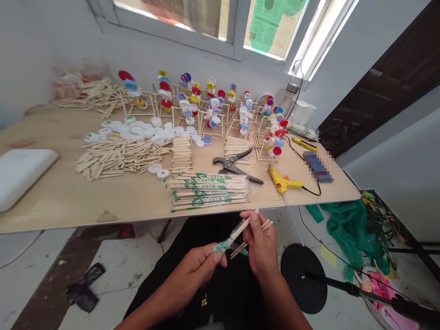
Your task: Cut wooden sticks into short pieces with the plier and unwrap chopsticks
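Over my lap, my left hand [202,263] pinches the green-printed end of a clear chopstick wrapper [221,246]. A pair of chopsticks [240,229] slants up out of this wrapper into the fingers of my right hand [260,243]. My right hand is closed on them, and more bare chopsticks [267,225] pass through the same grip. Just beyond, at the table's front edge, lies a pile of wrapped chopsticks [209,189]. Behind that pile rest black-handled cutters [237,167], and to their right a yellow glue gun [283,179].
Stick frames carrying coloured bottle caps [215,110] line the table's back. Cut sticks [120,156] and white caps [137,129] lie heaped at left. A yellow utility knife [305,144] and a phone [318,166] lie right. A black round stand base [302,277] is on the floor.
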`<state>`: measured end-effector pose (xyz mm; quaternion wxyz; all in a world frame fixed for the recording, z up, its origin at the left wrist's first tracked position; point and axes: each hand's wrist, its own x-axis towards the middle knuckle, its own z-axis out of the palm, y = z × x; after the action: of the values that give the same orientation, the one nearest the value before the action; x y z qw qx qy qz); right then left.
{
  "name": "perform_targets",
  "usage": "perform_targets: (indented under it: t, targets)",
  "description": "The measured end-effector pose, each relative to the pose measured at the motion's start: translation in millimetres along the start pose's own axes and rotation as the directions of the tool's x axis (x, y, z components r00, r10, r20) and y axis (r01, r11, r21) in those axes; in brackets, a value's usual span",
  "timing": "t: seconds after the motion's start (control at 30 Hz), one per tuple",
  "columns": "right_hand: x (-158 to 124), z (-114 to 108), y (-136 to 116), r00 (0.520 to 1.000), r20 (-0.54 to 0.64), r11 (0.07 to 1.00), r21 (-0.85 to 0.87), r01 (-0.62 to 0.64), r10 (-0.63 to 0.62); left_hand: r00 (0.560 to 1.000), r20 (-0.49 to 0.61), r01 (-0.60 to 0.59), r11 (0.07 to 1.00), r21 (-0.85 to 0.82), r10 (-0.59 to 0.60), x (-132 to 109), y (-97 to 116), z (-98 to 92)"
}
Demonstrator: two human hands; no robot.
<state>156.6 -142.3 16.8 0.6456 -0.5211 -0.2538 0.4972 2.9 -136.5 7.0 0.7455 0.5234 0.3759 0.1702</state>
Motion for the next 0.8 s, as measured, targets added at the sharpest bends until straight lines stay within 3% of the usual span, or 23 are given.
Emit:
perform_targets:
  t: [0.13, 0.23, 0.33, 0.4, 0.47, 0.5, 0.6, 0.63, 0.8]
  targets:
    - [10, -18, -28, 0.987, -0.102, 0.991, 0.026, 0.13, -0.126, 0.998, 0.06, -0.015, 0.992, 0.124, 0.008, -18, -6, -3.1]
    - [19, -41, -58, 0.924, -0.276, 0.951, 0.086, 0.298, -0.265, 0.998, 0.06, -0.045, 0.951, 0.305, 0.028, -34, -14, -21.6]
    - [26, -61, -81, 0.884, -0.338, 0.924, 0.088, 0.373, -0.324, 0.99, -0.129, -0.012, 0.936, 0.351, 0.061, -45, -16, -50.5]
    - [29, -64, -84, 0.895, -0.347, 0.934, 0.116, 0.337, -0.28, 0.935, -0.332, -0.004, 0.938, 0.346, 0.126, -45, -7, -69.5]
    - [31, -56, -76, 0.916, -0.333, 0.947, 0.146, 0.286, -0.225, 0.827, -0.471, -0.082, 0.896, 0.437, 0.305, -37, 13, -85.3]
    - [32, -50, -70, 0.927, -0.316, 0.953, 0.153, 0.262, -0.204, 0.79, -0.496, -0.085, 0.865, 0.494, 0.361, -30, 25, -91.8]
    - [32, -25, -49, 0.972, -0.206, 0.976, 0.163, 0.144, -0.109, 0.732, -0.476, -0.022, 0.715, 0.699, 0.488, 3, 61, -105.5]
    - [33, -17, -44, 0.985, -0.163, 0.981, 0.174, 0.089, -0.061, 0.731, -0.427, -0.018, 0.64, 0.768, 0.532, 16, 71, -108.2]
    - [45, 12, -33, 0.994, 0.002, 0.951, 0.29, -0.106, 0.11, 0.884, -0.101, -0.021, 0.256, 0.966, 0.457, 75, 100, -110.9]
